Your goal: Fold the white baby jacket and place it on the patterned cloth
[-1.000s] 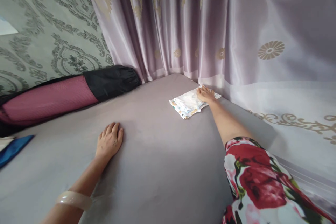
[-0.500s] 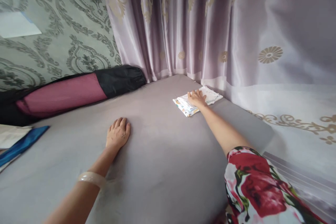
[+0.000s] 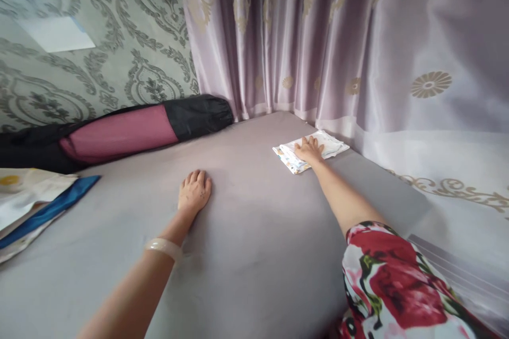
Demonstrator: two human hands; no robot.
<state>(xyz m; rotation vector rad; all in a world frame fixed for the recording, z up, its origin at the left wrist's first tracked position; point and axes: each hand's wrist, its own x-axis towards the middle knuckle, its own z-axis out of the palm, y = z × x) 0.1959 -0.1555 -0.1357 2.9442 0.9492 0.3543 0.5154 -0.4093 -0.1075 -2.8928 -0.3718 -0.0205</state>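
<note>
Grey bed by curtain. Right hand flat, fingers spread, pressing folded cloth at far corner; looks soft, light, best pinched at folded edge. Left hand flat, empty, on sheet.

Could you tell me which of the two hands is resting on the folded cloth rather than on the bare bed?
The right hand, flat on the folded cloth by the curtain; the left hand presses the bare grey sheet.
</note>
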